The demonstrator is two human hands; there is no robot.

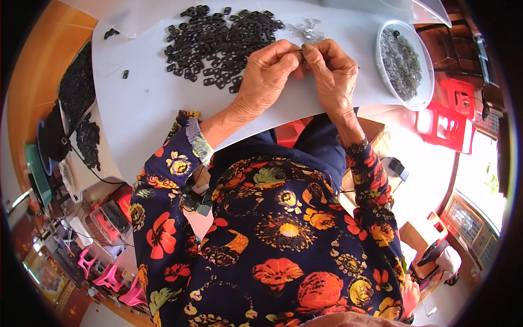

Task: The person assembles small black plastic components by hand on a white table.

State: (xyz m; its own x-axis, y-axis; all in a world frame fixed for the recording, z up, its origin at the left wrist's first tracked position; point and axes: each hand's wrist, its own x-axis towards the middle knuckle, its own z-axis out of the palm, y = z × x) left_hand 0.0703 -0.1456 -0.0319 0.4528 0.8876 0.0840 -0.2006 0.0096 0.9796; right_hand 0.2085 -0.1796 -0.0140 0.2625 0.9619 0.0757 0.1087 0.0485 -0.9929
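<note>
My left hand (265, 75) and my right hand (333, 72) meet above the near part of a white table. Both are closed in a pinch, fingertips almost touching. Whatever they hold is small and mostly covered by the fingers; I cannot make out its kind. Just to the left and beyond lies a big heap of small black plastic pieces with holes (210, 41). Behind my fingertips is a small scatter of thin shiny metal pieces (311, 34). To the right, a round white tub (426, 90) holds many thin, wiry silvery pieces (402, 68) and one black bit.
A lone black piece (126, 74) lies on the white table (128, 109) at left. Beyond the left edge are more dark pieces (88, 141) on another surface. Red stools (444, 128) stand at right, pink stools (109, 278) lower left. Another person (448, 261) is at lower right.
</note>
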